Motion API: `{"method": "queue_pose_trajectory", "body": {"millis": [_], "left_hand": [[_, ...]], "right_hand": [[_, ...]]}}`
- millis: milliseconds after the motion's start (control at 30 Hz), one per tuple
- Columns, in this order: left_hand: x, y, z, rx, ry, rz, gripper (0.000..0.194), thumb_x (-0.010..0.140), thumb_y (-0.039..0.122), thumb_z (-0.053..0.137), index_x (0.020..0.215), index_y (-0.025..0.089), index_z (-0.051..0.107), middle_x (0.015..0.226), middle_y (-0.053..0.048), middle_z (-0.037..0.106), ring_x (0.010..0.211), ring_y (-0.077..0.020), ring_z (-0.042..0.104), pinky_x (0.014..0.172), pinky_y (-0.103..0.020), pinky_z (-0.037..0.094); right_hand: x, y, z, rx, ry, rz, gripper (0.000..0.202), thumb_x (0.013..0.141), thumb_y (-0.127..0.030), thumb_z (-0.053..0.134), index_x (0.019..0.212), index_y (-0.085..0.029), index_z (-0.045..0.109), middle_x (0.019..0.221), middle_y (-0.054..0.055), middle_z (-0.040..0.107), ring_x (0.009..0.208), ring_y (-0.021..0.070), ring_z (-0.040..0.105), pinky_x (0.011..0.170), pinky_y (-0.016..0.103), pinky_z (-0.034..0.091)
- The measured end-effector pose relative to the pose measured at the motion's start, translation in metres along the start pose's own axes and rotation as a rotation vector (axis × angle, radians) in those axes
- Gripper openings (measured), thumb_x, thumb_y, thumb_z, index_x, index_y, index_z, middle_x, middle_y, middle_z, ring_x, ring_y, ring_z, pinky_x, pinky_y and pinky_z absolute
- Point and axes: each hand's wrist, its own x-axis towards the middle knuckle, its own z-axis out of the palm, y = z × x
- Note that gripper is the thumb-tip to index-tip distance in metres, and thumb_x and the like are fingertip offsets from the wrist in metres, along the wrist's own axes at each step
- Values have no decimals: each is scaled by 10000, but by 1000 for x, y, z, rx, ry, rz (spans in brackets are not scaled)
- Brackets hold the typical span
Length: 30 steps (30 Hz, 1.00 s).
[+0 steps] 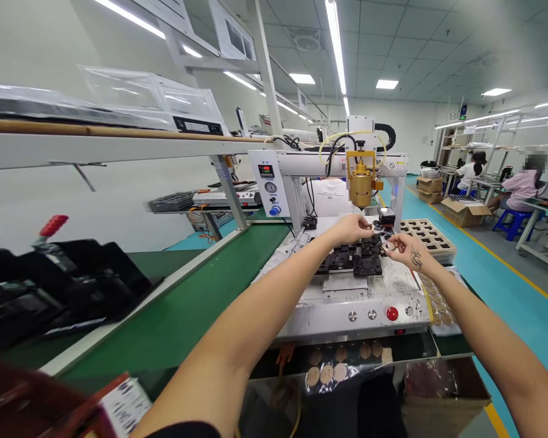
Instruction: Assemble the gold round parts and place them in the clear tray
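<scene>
Both hands are over a black fixture (368, 265) on the white bed of a bench machine (333, 316). At the fixture's back edge, my left hand (354, 229) has its fingers pinched together; a small light piece shows at the fingertips, too small to name. My right hand (404, 249) is at the fixture's right side, thumb and fingers closed on a small round disc. The machine's gold dispensing head (361, 182) hangs above and behind the hands. Small black parts (383, 226) lie between and behind the two hands.
A compartmented tray (427, 236) stands right of the machine, with round discs (441, 304) in front of it. More discs (327, 373) lie below the front edge. A green belt (201, 304) runs on the left, beside black clamped fixtures (73, 274). People sit at far-right tables.
</scene>
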Motion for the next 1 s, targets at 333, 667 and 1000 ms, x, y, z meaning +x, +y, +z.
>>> {"method": "queue_pose_trajectory", "body": {"millis": [333,667,1000], "left_hand": [[-125,-2,-53,-123,232,49,379,809,405,777,1091,177,666,1019,-86,743,865,-194,692,774,-325,564],[-209,9,-40,-162,312,58,345,877,399,693,1143,186,647,963,-53,708,790,-179,640,752,-349,560],[-280,-19,23,-319,375,38,334,873,338,748,1164,201,659,920,-26,680,735,-158,650,724,-309,578]], "right_hand": [[66,15,5,-122,-442,-95,446,871,-501,776,1151,-157,821,1066,115,762,846,209,646,728,307,467],[66,26,29,-279,-236,-159,268,938,-417,755,1047,-189,843,1012,120,729,1062,279,613,959,390,487],[-115,7,8,-283,288,-119,321,1022,-488,650,1035,-172,703,1048,105,639,992,252,589,903,394,472]]}}
